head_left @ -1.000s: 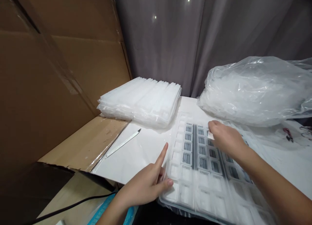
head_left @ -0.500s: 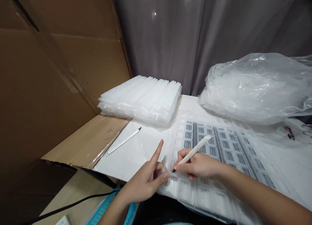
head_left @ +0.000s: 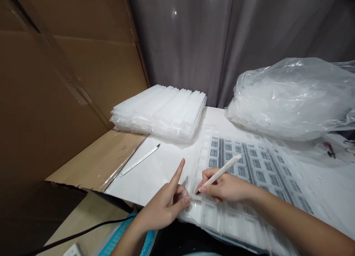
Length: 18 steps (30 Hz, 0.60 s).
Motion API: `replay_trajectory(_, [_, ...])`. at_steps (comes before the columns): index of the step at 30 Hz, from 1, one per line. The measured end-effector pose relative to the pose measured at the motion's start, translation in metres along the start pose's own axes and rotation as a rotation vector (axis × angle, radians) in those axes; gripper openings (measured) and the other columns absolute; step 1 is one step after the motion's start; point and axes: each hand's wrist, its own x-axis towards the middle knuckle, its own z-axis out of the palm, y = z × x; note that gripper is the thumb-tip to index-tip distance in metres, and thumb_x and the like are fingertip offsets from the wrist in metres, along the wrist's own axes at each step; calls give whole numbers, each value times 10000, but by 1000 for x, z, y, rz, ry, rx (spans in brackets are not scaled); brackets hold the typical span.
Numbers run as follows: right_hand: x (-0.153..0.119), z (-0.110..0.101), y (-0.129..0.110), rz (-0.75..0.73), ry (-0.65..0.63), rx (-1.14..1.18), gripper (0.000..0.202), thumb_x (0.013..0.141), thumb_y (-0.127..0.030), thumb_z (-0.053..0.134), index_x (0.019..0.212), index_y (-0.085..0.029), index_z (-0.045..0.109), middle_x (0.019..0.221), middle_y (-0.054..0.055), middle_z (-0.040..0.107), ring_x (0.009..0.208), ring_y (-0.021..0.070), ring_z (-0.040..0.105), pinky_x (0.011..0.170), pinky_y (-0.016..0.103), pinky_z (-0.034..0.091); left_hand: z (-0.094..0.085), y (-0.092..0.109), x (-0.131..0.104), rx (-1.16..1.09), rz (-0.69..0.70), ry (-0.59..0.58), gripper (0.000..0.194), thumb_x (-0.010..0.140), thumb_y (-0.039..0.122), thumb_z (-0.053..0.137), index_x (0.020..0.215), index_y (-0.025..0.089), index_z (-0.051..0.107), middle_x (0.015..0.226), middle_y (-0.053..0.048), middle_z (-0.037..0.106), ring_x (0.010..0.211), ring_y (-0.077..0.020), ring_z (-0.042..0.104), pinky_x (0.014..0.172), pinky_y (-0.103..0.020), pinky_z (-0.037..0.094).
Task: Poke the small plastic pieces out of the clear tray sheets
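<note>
In my right hand [head_left: 222,184] is a slim, pen-like craft knife [head_left: 222,171] with a white wrapped handle. Its dark tip points down at the left edge of a clear plastic sheet [head_left: 212,217] moulded with rows of rectangular pockets. My left hand [head_left: 168,204] pinches that edge between the thumb and curled fingers, close to the tip, while its index finger sticks out straight. Grey, window-like rectangles [head_left: 256,164] show in the sheet beyond my right hand. The sheet's near side hangs over the table's front edge. My right hand and forearm cover part of it.
A second slim, dark-tipped tool [head_left: 141,160] lies on the white table [head_left: 155,176]. Behind it is a stack of frosted plastic sheets [head_left: 161,113]. A big clear bag [head_left: 294,101] fills the back right. Cardboard [head_left: 91,78] walls the left side, and a grey curtain [head_left: 183,45] hangs behind.
Both hands stay almost in place; the knife tip remains at the sheet's edge. The whole view has shifted very slightly.
</note>
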Motion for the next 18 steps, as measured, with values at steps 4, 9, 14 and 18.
replay_trajectory(4, [-7,-3,-10,-263,246,-510,151,902,-224,397,817,-189,516,774,29,588,614,133,487,532,234,332,-1,-2,0,42,26,-12,818,938,324,462,1466,290,-162,697,57,503,591,-103,440,584,-228,380])
replay_trajectory(9, [-32,-51,-21,-81,697,-1057,160,866,-138,341,850,-171,496,692,45,533,537,158,437,501,271,247,-3,-4,-1,3,40,-28,815,947,363,443,1465,258,-178,719,35,551,617,-116,482,599,-236,408])
replay_trajectory(14, [-76,-121,-4,-2,774,-1040,230,915,-353,371,774,-204,475,775,46,571,616,177,514,550,273,318,-11,8,4,231,-41,-61,844,910,374,486,1482,241,-120,632,64,492,565,-123,459,558,-223,368])
replay_trajectory(18, [-98,-141,18,29,838,-964,252,894,-395,421,752,-199,492,778,57,593,649,185,545,592,281,359,-25,25,41,457,-145,-24,846,898,477,474,1495,222,-67,763,4,608,660,-180,559,630,-277,388])
